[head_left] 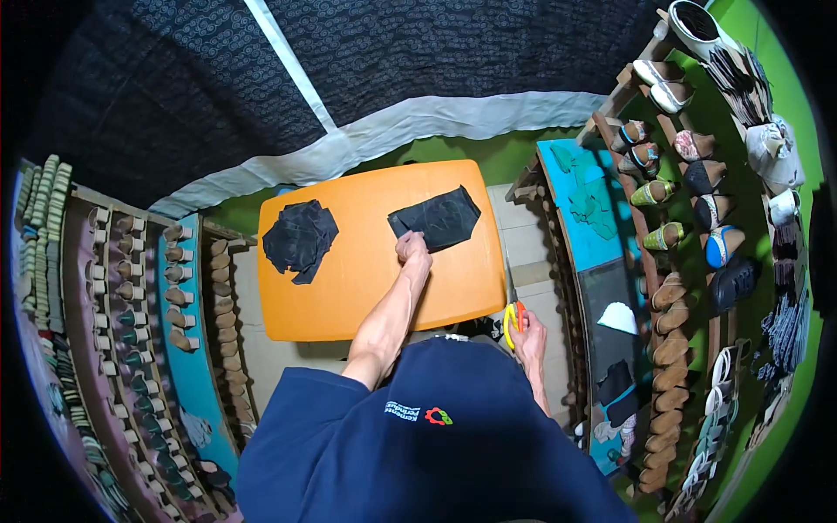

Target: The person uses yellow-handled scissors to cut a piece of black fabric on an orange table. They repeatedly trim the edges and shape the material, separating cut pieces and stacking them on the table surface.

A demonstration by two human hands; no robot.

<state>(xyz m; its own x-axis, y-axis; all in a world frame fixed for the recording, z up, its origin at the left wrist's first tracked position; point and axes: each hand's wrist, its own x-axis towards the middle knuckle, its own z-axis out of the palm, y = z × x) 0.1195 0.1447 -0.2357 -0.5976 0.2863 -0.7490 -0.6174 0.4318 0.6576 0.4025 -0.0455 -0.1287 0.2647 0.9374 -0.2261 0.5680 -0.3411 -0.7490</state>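
Observation:
A folded or stacked piece of black fabric (438, 217) lies at the right of the orange table (375, 301). My left hand (414, 247) reaches over the table with its fingers closed at the near left edge of this fabric. Beside the table's right edge, my right hand (529, 340) grips a pair of scissors (511, 324) by the yellow and red handles. The blades point away from me along that edge, clear of the fabric. At the table's left lies a loose, crumpled heap of black fabric pieces (301, 237).
Racks of brown shoe lasts (225, 309) stand on the left. On the right, a blue-topped bench (567, 205) holds green scraps, beside racks with finished shoes (664, 235) and more lasts. Dark patterned cloth (453, 52) hangs behind the table.

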